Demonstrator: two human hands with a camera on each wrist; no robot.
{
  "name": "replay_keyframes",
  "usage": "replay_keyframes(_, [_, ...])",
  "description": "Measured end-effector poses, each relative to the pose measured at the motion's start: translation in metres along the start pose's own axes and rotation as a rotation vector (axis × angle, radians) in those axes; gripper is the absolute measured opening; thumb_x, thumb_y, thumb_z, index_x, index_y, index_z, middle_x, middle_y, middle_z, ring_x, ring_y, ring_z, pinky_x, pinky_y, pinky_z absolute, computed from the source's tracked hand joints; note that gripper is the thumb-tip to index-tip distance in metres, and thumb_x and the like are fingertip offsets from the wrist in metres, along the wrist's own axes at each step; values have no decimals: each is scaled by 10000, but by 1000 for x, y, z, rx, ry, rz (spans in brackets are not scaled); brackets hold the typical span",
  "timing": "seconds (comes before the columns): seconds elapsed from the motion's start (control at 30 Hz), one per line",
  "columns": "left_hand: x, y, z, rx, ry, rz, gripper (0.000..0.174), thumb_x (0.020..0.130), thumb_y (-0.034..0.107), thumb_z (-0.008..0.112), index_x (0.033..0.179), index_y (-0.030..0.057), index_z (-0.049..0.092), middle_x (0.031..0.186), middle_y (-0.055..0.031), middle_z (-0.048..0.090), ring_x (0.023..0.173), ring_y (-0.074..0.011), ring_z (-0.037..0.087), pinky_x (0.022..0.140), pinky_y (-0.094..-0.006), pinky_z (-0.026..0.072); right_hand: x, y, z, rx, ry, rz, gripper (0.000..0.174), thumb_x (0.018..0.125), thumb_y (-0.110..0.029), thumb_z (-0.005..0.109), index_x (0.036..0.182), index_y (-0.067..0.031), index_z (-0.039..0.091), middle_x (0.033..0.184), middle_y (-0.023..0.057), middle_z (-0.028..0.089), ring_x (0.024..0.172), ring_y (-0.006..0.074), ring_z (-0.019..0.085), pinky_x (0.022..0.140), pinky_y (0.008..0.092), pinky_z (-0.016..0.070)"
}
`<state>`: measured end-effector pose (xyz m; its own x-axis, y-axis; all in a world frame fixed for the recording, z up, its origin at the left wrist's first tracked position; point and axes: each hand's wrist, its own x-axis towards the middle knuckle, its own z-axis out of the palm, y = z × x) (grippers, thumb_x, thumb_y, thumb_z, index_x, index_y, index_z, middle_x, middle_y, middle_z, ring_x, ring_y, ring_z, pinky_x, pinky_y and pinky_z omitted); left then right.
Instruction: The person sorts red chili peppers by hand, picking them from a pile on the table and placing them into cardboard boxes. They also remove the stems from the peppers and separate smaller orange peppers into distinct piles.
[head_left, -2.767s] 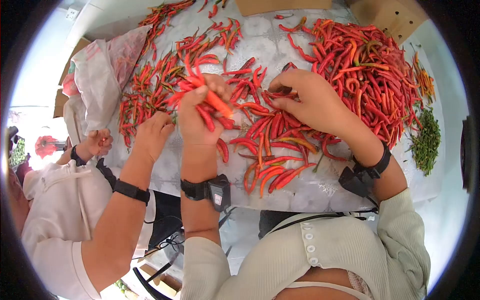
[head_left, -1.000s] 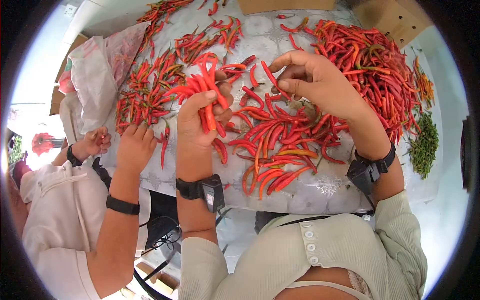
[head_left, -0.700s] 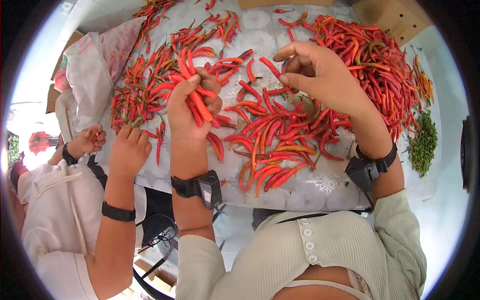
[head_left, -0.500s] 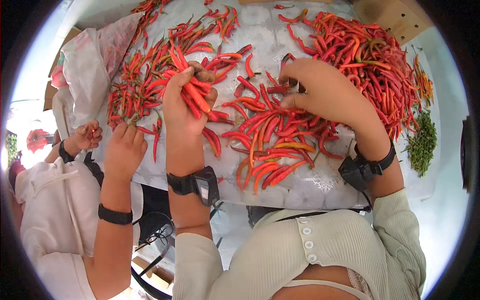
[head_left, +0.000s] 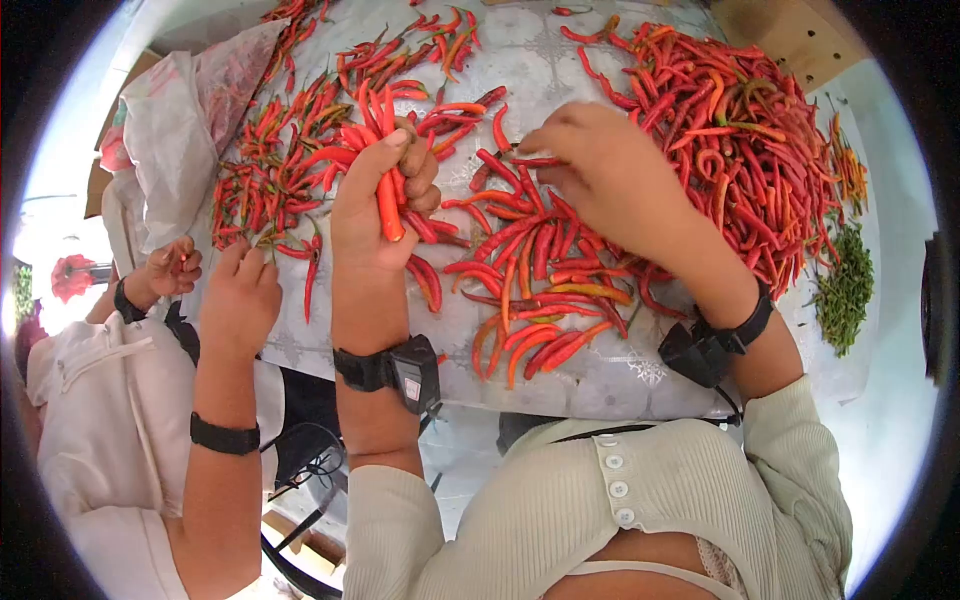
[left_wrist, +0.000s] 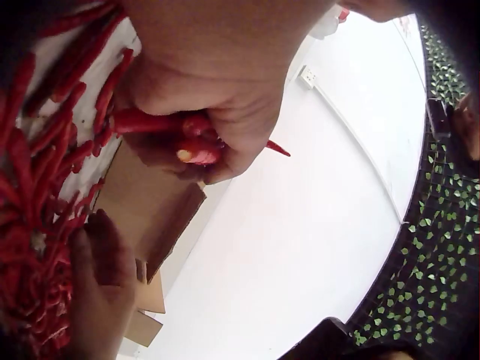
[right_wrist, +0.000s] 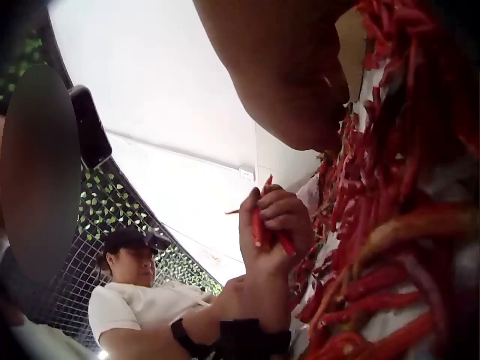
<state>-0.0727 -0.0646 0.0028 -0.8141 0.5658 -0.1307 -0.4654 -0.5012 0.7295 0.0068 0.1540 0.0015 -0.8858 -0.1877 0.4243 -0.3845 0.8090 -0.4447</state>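
A bunch of red chilies (head_left: 388, 205) is gripped in the left hand (head_left: 372, 200), thumb across them and their tips upward. In the left wrist view the left hand (left_wrist: 217, 82) curls round the chilies (left_wrist: 199, 154), blunt ends showing. Over the loose chilies (head_left: 545, 250) in the middle, the right hand (head_left: 615, 180) pinches a red chili (head_left: 537, 162) between thumb and fingers. The right hand (right_wrist: 281, 67) looms dark in the right wrist view, its fingertips hidden; the left hand (right_wrist: 274, 232) and its bunch are beyond it.
A large chili heap (head_left: 745, 150) stands at right, with green stems (head_left: 846, 285) beside it. More chilies with stems (head_left: 290, 150) lie at left by a white sack (head_left: 170, 140). Another person's hand (head_left: 240, 300) works at the left edge. A cardboard box (head_left: 800, 40) stands at back right.
The right hand, which earlier held up a red chili, came down to the middle chilies, then moved left with its fingers at another chili. The left hand moved left and kept its bunch.
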Motion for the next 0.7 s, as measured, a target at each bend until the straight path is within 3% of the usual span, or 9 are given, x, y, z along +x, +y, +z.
replay_keyframes(0.07, [0, 0, 1, 18, 25, -14, 177, 839, 138, 581, 988, 58, 526, 692, 22, 390, 586, -75, 362, 472, -203, 328, -5, -7, 11, 30, -96, -37, 212, 734, -66, 600, 942, -72, 640, 882, 127, 587, 894, 322, 568, 762, 408, 469])
replay_keyframes(0.1, [1, 0, -1, 28, 30, -26, 181, 838, 142, 585, 990, 60, 527, 692, 23, 390, 584, -76, 363, 474, -202, 331, -5, -6, 17, 20, -66, -148, 190, 745, -85, 583, 925, -68, 641, 846, 123, 582, 867, 311, 576, 751, 413, 468])
replay_keyframes(0.3, [-2, -2, 6, 198, 209, -77, 220, 828, 162, 612, 1012, 61, 545, 743, 3, 490, 625, -95, 452, 492, -229, 375, -7, -4, 10, -78, -176, -68, 153, 771, -109, 581, 909, -61, 627, 861, 124, 607, 842, 321, 590, 717, 418, 473])
replay_keyframes(0.4, [-2, -3, 8, 291, 229, -108, 252, 797, 156, 671, 1013, 58, 585, 818, -32, 590, 680, -133, 562, 541, -269, 458, -3, -9, 12, 145, 73, 29, 141, 797, -95, 583, 932, -59, 605, 831, 140, 612, 803, 334, 597, 682, 429, 475])
replay_keyframes(0.5, [-2, -9, 10, 287, 229, -93, 272, 775, 127, 715, 1008, 50, 598, 846, -48, 628, 715, -152, 612, 576, -293, 509, 2, -19, 0, 325, 64, 97, 187, 809, -22, 595, 993, -49, 593, 895, 119, 623, 788, 326, 590, 697, 380, 482])
replay_keyframes(0.6, [-2, -13, 13, 246, 198, -68, 276, 772, 97, 723, 1007, 35, 593, 846, -53, 633, 723, -155, 622, 587, -303, 523, 0, -21, 6, 408, 85, -35, 201, 799, 1, 600, 994, -43, 590, 902, 124, 620, 786, 314, 590, 698, 376, 480])
replay_keyframes(0.7, [-1, -16, 13, 279, 183, -23, 261, 776, 72, 712, 1001, 23, 589, 851, -65, 638, 716, -162, 628, 588, -310, 530, 1, -20, 9, 329, 125, -134, 152, 784, -64, 611, 933, -63, 581, 833, 138, 618, 802, 339, 600, 681, 423, 474])
